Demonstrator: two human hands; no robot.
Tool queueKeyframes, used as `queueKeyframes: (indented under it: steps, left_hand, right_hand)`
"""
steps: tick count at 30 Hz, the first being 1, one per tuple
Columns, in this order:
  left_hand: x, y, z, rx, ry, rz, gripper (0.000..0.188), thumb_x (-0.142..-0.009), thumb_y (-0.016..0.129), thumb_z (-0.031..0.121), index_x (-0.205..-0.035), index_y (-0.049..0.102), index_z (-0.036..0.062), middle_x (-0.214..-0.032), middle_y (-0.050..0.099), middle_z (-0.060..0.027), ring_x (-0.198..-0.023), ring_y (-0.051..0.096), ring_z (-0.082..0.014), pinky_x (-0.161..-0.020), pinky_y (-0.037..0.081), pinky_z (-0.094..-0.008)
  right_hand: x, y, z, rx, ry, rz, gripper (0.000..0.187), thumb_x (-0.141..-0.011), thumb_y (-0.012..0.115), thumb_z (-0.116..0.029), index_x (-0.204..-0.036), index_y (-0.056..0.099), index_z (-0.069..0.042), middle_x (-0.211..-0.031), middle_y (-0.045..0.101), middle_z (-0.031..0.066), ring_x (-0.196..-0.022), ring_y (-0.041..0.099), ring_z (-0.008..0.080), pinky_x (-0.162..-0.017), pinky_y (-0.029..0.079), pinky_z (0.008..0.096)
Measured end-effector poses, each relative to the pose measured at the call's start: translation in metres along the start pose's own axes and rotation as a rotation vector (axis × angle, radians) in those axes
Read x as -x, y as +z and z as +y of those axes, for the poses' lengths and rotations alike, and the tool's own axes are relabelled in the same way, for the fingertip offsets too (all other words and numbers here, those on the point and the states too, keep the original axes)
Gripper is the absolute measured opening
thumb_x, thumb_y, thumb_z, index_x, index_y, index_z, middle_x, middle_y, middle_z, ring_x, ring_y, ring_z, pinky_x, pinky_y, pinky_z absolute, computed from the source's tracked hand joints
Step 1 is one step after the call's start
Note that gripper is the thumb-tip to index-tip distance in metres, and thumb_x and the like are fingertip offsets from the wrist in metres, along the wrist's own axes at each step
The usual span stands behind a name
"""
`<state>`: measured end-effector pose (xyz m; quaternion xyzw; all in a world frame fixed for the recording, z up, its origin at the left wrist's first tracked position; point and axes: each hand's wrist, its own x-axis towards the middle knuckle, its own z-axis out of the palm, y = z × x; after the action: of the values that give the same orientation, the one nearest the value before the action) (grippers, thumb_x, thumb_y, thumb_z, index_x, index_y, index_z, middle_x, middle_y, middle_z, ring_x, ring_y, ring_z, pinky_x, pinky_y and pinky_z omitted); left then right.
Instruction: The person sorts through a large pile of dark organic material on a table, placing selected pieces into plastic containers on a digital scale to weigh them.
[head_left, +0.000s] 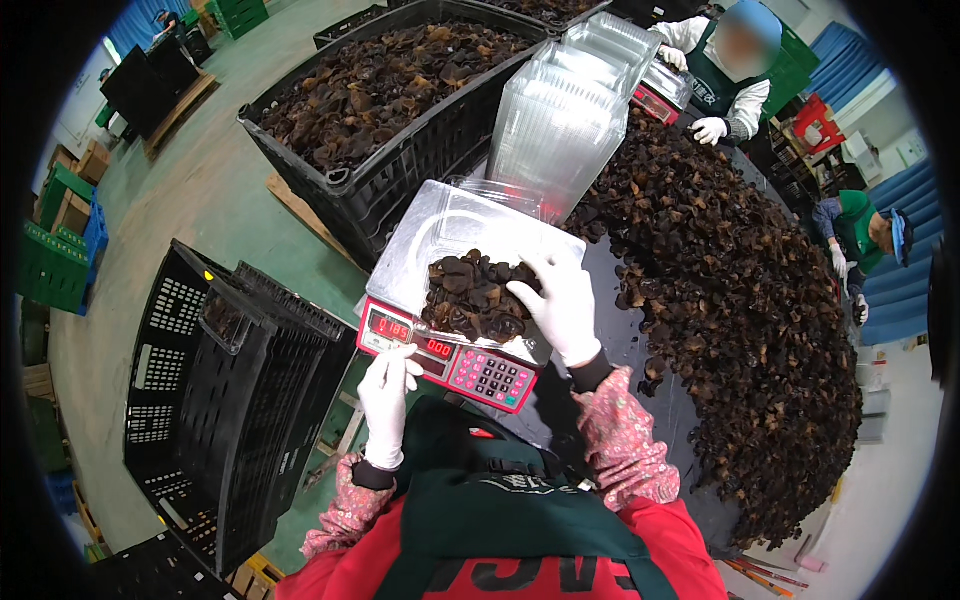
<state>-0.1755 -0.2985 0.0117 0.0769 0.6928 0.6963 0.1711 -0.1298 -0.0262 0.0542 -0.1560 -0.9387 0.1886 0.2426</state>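
Observation:
A clear plastic tray of dark wood ear mushrooms (474,292) rests on the metal pan of a red-and-silver digital scale (410,262), whose display is lit. My right hand (562,308), in a white glove, lies over the tray's right side, thumb and fingers apart, fingertips touching the mushrooms. Beside the scale's front left corner is my left hand (385,398), also gloved, its fingers drawn together near the display; I cannot make out whether anything is between them. Behind the scale stand tall nested stacks of empty clear trays (556,125).
A broad heap of wood ear mushrooms (740,350) covers the table on the right. A black crate (390,170) full of them stands at the back left, with empty black crates (215,420) nearer. Two co-workers in caps (735,70) (865,230) work along the table's far side.

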Motion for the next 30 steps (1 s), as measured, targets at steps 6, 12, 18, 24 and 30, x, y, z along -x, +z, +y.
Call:
queueKeyframes:
  steps: [6, 12, 18, 24, 30]
  left_hand:
    - [-0.009, -0.016, -0.008, 0.1, -0.031, 0.072, 0.025, -0.106, 0.051, 0.014, -0.111, 0.069, -0.0011, -0.083, 0.067, -0.0009, -0.065, 0.052, -0.0045, -0.058, 0.037, -0.0194]
    - [-0.011, -0.009, 0.009, 0.099, 0.006, 0.1, 0.025, -0.107, 0.051, 0.016, -0.11, 0.071, 0.0006, -0.081, 0.066, 0.0003, -0.066, 0.052, -0.0038, -0.06, 0.038, -0.0203]
    - [0.004, 0.025, 0.026, -0.004, 0.147, -0.176, 0.025, -0.105, 0.049, 0.012, -0.114, 0.068, -0.0012, -0.086, 0.07, -0.0029, -0.067, 0.054, -0.0043, -0.061, 0.043, -0.0203]
    - [0.027, 0.103, 0.019, -0.294, 0.515, -0.482, 0.036, -0.099, 0.062, 0.007, -0.133, 0.055, -0.0022, -0.101, 0.069, -0.011, -0.067, 0.06, -0.0068, -0.059, 0.049, -0.0233]
    - [0.041, 0.118, 0.01, -0.266, 0.222, -0.748, 0.041, -0.098, 0.064, 0.013, -0.137, 0.053, 0.0021, -0.079, 0.069, -0.0046, -0.061, 0.064, -0.0117, -0.056, 0.05, -0.0277]
  right_hand:
    - [-0.007, 0.01, 0.012, -0.175, 0.067, 0.049, 0.016, -0.081, 0.075, -0.009, -0.097, 0.071, -0.007, -0.09, 0.068, 0.0096, -0.073, 0.065, 0.0226, -0.066, 0.05, 0.0305]
    - [0.011, -0.033, -0.01, -1.174, 0.709, 0.015, 0.014, -0.094, 0.068, -0.005, -0.108, 0.066, -0.003, -0.089, 0.066, 0.0024, -0.073, 0.062, 0.0112, -0.068, 0.05, 0.0268]
    - [0.055, -0.051, -0.008, -1.207, 0.676, -0.001, 0.019, -0.092, 0.068, -0.003, -0.112, 0.067, 0.0, -0.098, 0.069, 0.002, -0.085, 0.059, 0.0071, -0.078, 0.048, 0.0232]
    - [0.116, -0.068, -0.032, -1.139, 0.642, -0.109, 0.017, -0.091, 0.068, 0.002, -0.108, 0.067, 0.0, -0.102, 0.068, 0.0033, -0.092, 0.063, 0.0103, -0.084, 0.051, 0.0241]
    - [0.159, -0.072, -0.004, -0.954, 0.704, 0.02, 0.019, -0.09, 0.067, 0.003, -0.108, 0.066, -0.002, -0.104, 0.067, 0.0035, -0.097, 0.061, 0.0106, -0.09, 0.048, 0.0261]
